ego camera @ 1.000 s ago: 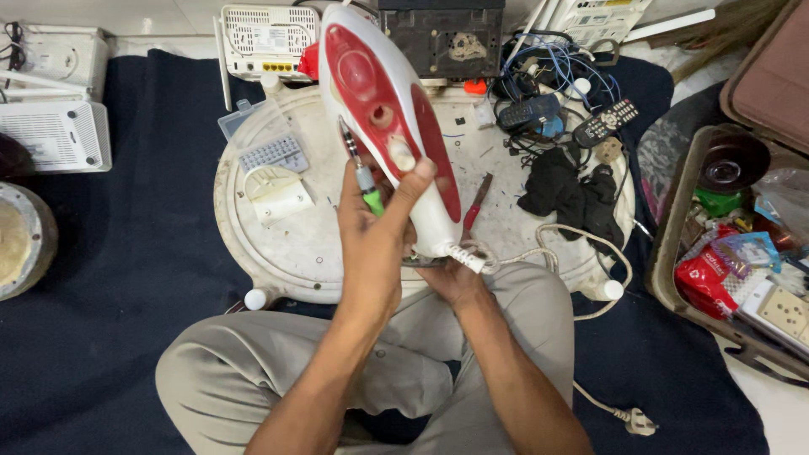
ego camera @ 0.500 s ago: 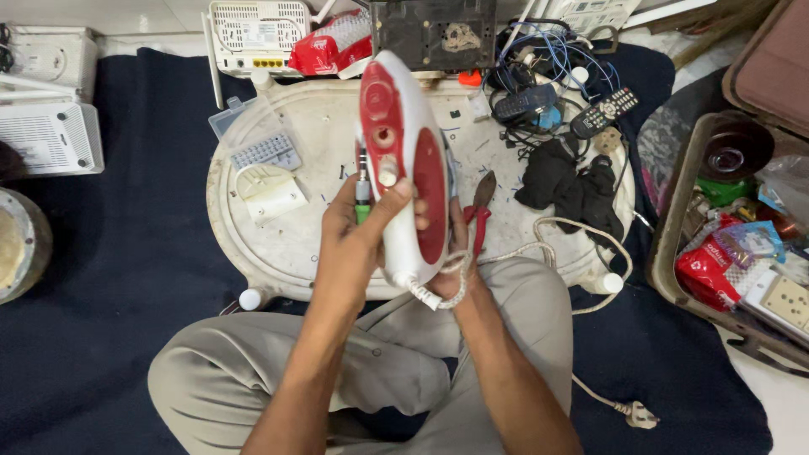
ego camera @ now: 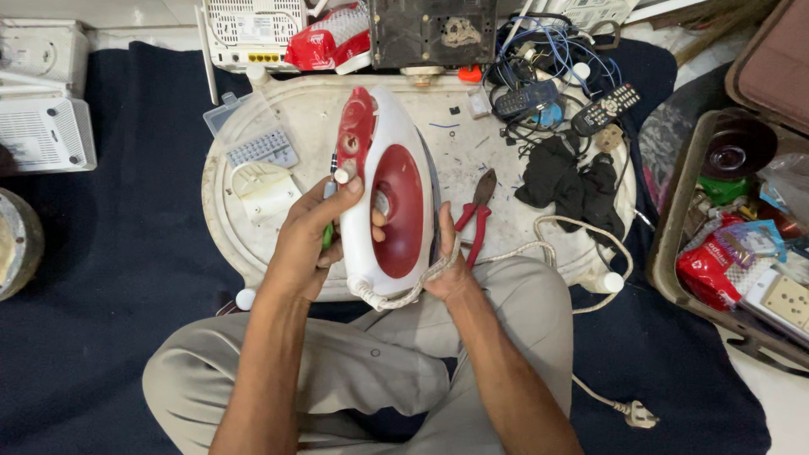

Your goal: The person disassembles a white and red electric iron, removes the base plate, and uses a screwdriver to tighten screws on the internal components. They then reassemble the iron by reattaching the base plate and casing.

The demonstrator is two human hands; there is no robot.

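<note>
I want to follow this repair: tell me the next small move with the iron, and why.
Probably lay the iron down on the white tray. Both the left hand and the right hand are occupied holding it up, and the red-handled pliers lie out of use beside it.

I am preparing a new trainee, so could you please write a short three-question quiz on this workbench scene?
1. True or false: both hands grip the red and white plastic clothes iron.
2. Which tool lies on the white oval plastic tabletop just right of the iron? A. red-handled pliers B. hammer C. scissors
3. Fill in: the iron's braided cord passes around the ___ hand.

Key
1. True: left hand on the iron's left side, right hand on its right.
2. A, the red-handled pliers.
3. Right; the braided cord runs on to a white plug.
</note>
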